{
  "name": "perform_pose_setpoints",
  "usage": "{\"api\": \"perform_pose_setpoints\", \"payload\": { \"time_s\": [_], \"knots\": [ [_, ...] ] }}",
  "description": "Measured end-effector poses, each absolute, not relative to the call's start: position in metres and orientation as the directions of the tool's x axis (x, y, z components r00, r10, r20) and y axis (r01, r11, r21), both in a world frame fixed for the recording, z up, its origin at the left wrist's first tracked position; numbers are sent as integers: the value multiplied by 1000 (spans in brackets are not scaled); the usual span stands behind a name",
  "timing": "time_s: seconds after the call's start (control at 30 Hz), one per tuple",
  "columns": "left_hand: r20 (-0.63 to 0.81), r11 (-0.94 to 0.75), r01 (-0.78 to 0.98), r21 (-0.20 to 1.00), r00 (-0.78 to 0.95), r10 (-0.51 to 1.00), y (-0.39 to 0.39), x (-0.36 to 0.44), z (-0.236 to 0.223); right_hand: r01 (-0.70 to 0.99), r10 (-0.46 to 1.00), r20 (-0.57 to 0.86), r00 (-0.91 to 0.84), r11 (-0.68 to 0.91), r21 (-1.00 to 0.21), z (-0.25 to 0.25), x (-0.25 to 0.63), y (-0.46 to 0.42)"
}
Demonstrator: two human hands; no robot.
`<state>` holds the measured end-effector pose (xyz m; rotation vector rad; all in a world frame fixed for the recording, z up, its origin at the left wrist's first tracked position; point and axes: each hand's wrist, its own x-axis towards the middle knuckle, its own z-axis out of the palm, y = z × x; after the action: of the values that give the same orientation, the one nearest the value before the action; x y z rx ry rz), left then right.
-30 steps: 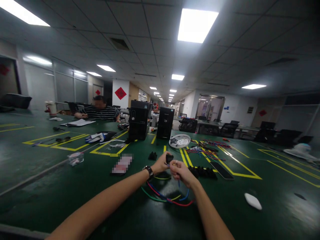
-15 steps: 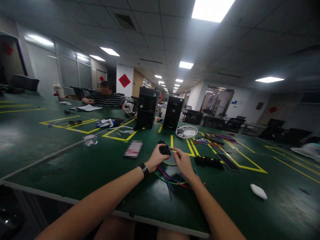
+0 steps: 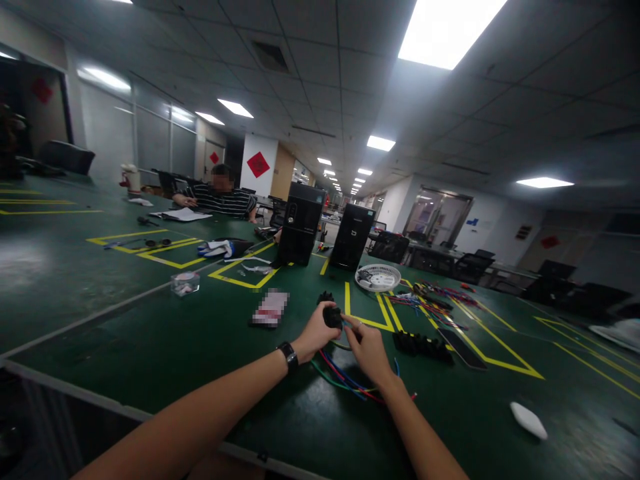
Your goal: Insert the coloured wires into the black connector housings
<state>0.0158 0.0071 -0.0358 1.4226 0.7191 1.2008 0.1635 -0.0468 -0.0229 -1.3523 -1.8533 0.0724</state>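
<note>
My left hand, with a dark watch on its wrist, is closed round a small black block-shaped part held just above the green table. My right hand pinches a thin wire at the right side of that part; its fingertips partly hide the wire's end. Beneath both hands lies a loose bundle of red, blue and green wires. Just behind my left hand is another black piece. To the right of my right hand, a row of similar black parts rests on the table.
A dark flat slab and a white rounded object lie to the right. Beyond are a white basket, coloured wires and two black computer towers. A clear box stands left. A person in stripes sits across the table.
The view has tilted up slightly, so things appear lower and a little to the right. Both hands stay together at the black part, which has turned slightly.
</note>
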Motion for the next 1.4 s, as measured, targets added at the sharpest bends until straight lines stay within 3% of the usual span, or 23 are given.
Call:
{"api": "perform_pose_setpoints", "payload": {
  "time_s": [0.2,0.33,0.63,0.8,0.97,1.1,1.3,1.4],
  "knots": [
    [418,-450,-9,893,386,822,6,8,-32,756,836,535,-123,428,-495,-19,167,-49],
    [486,-546,19,838,428,762,8,6,-32,723,855,505,-115,421,-548,-15,169,-50],
    [464,-522,12,853,442,768,2,5,-29,709,855,510,-95,418,-568,-13,170,-51],
    [465,-519,-34,854,497,733,-1,0,-24,611,886,461,-46,390,-689,-12,171,-50],
    [337,-353,-63,933,491,803,-3,7,-26,511,910,413,24,344,-788,-23,162,-44],
    [271,-242,-124,962,375,887,-1,12,-26,561,893,450,-7,376,-737,-26,157,-42],
    [437,-452,8,892,241,867,7,9,-24,622,857,453,-246,498,-605,6,175,-50],
    [459,-448,-108,888,133,878,14,13,-21,666,838,493,-235,508,-546,13,172,-56]
  ]
}}
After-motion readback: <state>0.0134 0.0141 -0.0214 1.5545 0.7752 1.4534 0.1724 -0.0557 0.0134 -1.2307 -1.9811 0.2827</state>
